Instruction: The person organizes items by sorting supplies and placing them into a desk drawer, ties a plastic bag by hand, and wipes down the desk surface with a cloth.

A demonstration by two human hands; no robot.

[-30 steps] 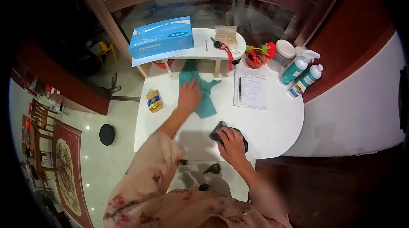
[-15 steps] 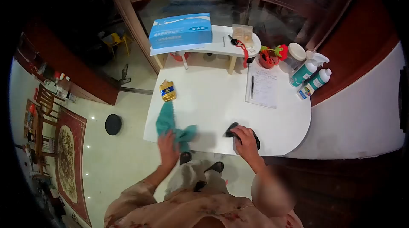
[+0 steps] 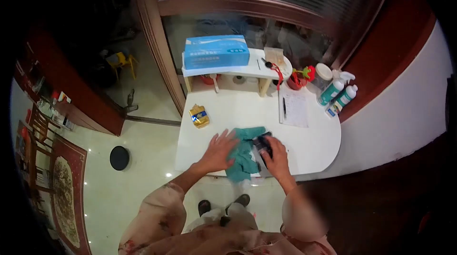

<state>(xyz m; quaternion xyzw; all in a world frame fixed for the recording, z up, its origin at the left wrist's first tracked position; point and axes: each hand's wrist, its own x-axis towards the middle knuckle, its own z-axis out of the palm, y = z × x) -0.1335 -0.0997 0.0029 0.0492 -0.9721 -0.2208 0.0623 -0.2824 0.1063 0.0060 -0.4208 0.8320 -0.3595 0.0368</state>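
Observation:
A green cloth lies at the front edge of the white desk, its lower end hanging over the edge. My left hand is at the cloth's left side, fingers spread and slightly blurred. At the cloth's right side, my right hand has its fingers bent around a small dark object, black and shiny in places; its kind I cannot tell. Further back on the left of the desk sits a gold packet with a blue label.
A blue box stands on the raised shelf at the back. Toward the right are a notepad with a pen, a red flower pot, a lidded tub and two green-and-white bottles. A black stool stands on the floor.
My left hand has moved right, bringing the green cloth from the desk's left side to the middle, and has opened. My right hand stays around the dark object beside it. The view has shifted.

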